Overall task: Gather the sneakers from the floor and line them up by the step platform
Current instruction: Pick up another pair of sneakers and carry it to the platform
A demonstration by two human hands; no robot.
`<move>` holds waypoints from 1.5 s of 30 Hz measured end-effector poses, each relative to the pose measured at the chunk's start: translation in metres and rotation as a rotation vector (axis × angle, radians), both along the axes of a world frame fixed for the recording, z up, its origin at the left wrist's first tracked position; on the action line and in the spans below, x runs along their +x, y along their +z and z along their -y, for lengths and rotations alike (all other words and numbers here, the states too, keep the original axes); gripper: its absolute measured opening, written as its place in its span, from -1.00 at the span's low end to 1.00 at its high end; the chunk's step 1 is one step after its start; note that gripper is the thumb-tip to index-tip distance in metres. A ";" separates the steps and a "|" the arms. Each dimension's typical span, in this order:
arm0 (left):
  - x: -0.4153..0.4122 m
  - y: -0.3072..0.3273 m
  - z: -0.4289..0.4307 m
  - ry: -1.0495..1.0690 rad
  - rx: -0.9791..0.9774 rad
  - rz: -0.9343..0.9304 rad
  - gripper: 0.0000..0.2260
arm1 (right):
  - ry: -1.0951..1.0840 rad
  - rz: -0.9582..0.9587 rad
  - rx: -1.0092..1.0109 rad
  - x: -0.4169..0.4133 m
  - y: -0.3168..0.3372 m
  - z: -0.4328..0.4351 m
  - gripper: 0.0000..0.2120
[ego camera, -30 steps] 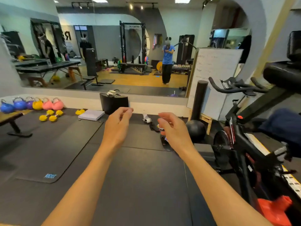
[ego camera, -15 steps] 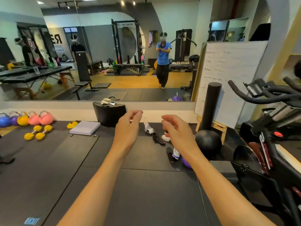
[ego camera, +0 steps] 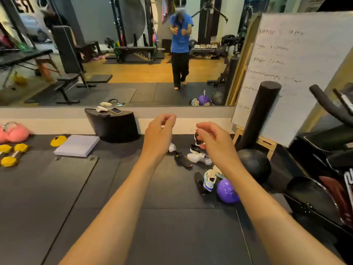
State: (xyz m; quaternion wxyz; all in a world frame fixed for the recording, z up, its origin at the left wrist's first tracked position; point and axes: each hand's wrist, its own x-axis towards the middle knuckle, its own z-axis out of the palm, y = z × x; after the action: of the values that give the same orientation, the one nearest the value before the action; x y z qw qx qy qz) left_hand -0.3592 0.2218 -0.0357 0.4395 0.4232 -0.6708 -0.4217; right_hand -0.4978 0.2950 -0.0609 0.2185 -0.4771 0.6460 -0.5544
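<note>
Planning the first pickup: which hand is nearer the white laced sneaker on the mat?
Right. The right hand hovers just beside the white laced sneaker; the left hand is farther off to its left.

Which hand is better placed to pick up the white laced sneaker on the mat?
Probably the right hand. It holds nothing and hangs close above the white sneaker. The left hand, which also holds nothing, is further away, with the black sneaker lying between.

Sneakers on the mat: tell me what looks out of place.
They lie scattered, pointing different ways. A black sneaker seems to lie on its side; a white-and-blue sneaker is tipped over beside the purple ball.
</note>
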 end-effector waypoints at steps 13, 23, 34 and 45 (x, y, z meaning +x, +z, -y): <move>-0.129 -0.082 0.268 -0.056 0.086 0.178 -0.82 | -0.116 0.179 0.124 -0.136 -0.087 0.264 -0.82; -0.240 -0.161 0.447 -0.138 0.197 0.238 -0.78 | -0.183 0.177 0.317 -0.232 -0.169 0.434 -0.75; -0.378 -0.347 0.586 -0.277 0.399 0.256 -0.83 | -0.414 0.264 0.470 -0.339 -0.344 0.570 -0.78; -0.442 -0.630 0.620 -0.266 0.621 0.283 -0.79 | -0.380 0.259 0.810 -0.382 -0.610 0.633 -0.74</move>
State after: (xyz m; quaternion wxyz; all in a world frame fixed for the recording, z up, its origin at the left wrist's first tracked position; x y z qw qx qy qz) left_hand -0.8010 -0.3982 -0.6658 0.1344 0.4996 -0.6141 -0.5960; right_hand -0.8795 -0.3377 -0.6705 0.3606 -0.1532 0.8539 -0.3427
